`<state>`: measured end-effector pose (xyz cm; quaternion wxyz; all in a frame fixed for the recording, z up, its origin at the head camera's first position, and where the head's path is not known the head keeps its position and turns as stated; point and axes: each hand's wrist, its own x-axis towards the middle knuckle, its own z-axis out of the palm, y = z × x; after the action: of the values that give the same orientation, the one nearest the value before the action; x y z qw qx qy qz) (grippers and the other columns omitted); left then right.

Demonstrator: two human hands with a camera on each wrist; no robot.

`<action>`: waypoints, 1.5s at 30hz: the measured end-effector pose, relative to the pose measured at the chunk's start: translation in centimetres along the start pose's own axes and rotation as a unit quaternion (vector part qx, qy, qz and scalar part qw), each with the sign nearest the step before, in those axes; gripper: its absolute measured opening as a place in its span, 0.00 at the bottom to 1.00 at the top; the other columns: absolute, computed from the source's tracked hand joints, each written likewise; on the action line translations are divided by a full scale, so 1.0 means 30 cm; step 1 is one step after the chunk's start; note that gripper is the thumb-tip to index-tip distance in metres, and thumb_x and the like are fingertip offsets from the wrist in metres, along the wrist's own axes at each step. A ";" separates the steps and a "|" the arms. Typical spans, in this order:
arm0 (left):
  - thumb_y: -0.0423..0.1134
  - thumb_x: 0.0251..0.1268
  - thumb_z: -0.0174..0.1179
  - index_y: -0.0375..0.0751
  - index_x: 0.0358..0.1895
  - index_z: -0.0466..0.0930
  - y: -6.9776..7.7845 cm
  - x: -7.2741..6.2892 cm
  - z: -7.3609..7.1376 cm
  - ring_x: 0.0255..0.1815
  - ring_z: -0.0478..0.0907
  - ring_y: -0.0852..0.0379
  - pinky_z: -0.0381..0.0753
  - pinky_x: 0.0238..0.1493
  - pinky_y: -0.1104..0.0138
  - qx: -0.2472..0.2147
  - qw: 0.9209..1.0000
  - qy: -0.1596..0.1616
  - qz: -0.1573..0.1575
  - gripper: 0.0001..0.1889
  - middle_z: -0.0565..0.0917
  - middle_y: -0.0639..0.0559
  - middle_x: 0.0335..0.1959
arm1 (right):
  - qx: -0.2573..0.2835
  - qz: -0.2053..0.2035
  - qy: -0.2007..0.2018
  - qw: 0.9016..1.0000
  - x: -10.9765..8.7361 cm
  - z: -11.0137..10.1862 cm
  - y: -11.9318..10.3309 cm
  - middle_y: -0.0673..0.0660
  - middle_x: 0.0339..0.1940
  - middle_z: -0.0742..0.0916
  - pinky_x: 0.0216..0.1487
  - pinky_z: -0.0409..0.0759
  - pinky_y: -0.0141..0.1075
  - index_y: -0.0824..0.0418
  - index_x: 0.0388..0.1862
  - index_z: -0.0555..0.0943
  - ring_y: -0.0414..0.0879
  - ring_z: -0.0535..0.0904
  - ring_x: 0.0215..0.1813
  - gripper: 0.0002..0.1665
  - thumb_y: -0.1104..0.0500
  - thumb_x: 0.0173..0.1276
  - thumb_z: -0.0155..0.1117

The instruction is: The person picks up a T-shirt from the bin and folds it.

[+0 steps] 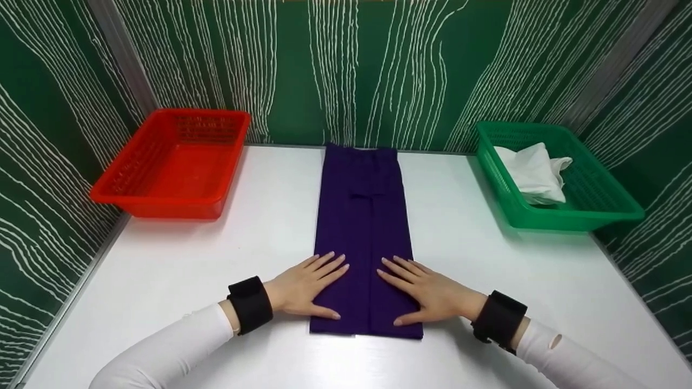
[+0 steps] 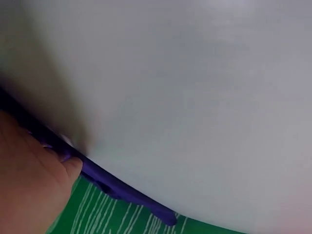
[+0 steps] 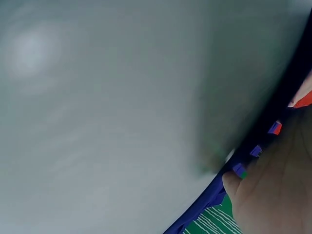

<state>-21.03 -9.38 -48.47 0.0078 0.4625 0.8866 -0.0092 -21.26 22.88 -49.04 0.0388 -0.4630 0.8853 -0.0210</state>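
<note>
A purple garment, folded into a long narrow strip, lies lengthwise on the white table. A seam or fold line runs down its middle, and its far end reaches the table's back edge. My left hand rests flat with spread fingers on the near left part of the garment. On the near right part, my right hand lies the same way, fingers spread and pointing inward. Both wrist views look low across the tabletop, showing each hand on the garment's thin purple edge.
A red plastic basket stands at the back left with nothing visible inside. At the back right, a green basket holds a crumpled white cloth. Green walls with white wavy lines rise behind and beside the table.
</note>
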 end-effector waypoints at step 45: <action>0.35 0.60 0.54 0.51 0.66 0.58 0.067 -0.104 -0.018 0.60 0.65 0.49 0.74 0.45 0.68 0.172 0.968 0.085 0.164 0.30 0.64 0.50 0.63 | -0.077 -0.142 0.072 0.984 -0.106 -0.040 -0.094 0.54 0.64 0.68 0.47 0.74 0.40 0.51 0.63 0.66 0.51 0.65 0.61 0.42 0.64 0.47 0.69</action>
<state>-17.60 -10.79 -47.87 -0.1462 0.5950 0.7810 -0.1209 -17.26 23.87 -47.47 -0.0647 -0.5824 0.8102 0.0089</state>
